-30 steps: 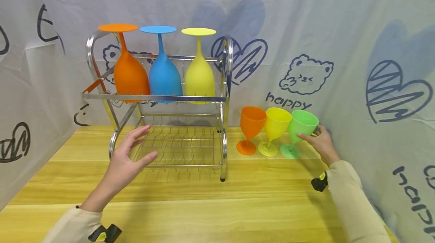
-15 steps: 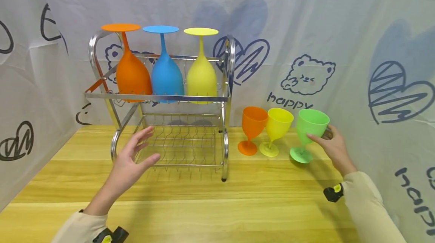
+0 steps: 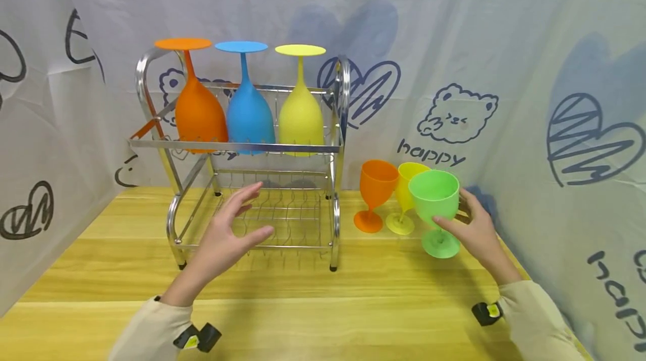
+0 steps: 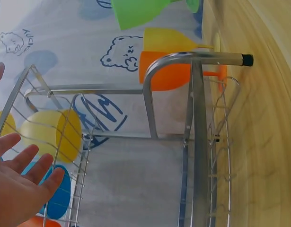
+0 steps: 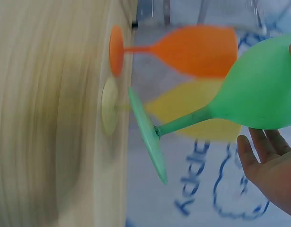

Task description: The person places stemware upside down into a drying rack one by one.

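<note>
At right we see the right hand (image 3: 476, 232) gripping the bowl of the green goblet (image 3: 435, 199), base tilted above the table (image 3: 353, 322), nearer than the standing yellow goblet (image 3: 406, 195). Further left, we log the left hand (image 3: 227, 246) empty, thumb and fingers well apart, before the metal rack (image 3: 337, 221).

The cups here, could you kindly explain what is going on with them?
A person's right grip holds the green cup by its bowl, rim up, clear of the table. The left grip holds nothing, in front of the rack. Upside down on its top tier are an orange cup, a blue cup and a yellow cup; a second orange cup and a second yellow cup stand upright on the table.
</note>
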`<state>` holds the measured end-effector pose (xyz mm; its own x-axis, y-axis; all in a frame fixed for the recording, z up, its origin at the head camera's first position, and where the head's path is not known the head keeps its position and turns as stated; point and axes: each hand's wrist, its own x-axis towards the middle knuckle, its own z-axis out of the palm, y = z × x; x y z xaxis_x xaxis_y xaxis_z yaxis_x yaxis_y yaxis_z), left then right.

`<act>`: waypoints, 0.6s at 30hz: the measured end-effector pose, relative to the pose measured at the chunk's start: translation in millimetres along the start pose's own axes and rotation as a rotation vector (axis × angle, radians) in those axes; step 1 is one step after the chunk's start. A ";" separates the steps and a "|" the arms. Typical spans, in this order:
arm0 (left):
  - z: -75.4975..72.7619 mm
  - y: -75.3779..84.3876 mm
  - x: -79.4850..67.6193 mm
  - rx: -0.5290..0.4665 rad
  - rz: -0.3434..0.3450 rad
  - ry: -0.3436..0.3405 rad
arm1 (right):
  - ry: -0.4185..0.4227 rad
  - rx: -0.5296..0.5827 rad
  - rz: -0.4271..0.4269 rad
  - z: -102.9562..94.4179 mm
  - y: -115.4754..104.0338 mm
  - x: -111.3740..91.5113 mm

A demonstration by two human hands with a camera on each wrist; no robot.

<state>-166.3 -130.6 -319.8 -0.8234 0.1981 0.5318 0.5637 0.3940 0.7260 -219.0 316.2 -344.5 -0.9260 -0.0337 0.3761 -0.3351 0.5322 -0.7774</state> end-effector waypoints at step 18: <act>42.4 19.1 23.9 0.044 0.101 -0.147 | -0.200 -0.100 -0.318 48.8 -57.6 -14.1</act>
<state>-178.0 -80.3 -311.8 -0.7649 0.3668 0.5295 0.6436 0.4034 0.6504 -195.0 244.7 -329.6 -0.7973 -0.3692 0.4775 -0.6018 0.5483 -0.5807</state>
